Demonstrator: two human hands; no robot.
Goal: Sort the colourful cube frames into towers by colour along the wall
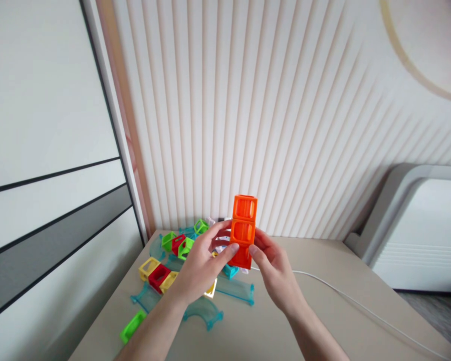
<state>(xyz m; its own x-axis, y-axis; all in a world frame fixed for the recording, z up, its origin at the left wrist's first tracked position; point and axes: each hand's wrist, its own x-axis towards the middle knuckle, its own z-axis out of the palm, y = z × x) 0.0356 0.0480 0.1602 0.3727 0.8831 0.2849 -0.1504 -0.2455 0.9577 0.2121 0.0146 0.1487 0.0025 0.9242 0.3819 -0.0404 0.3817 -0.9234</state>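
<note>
A column of three joined hollow cubes, orange above and red-orange at the bottom, forms an orange block stack held up over the table. My left hand grips its left side, thumb on the lower cubes and fingers behind. From the right, my right hand holds the lowest cube, its thumb on the front edge and its other fingers partly hidden. Behind and left of my left hand lie green cubes, a red cube and a yellow cube.
Translucent blue track pieces lie around the cubes on the beige table. A green block is near the front left. A white cable crosses the right side. The ribbed wall stands behind.
</note>
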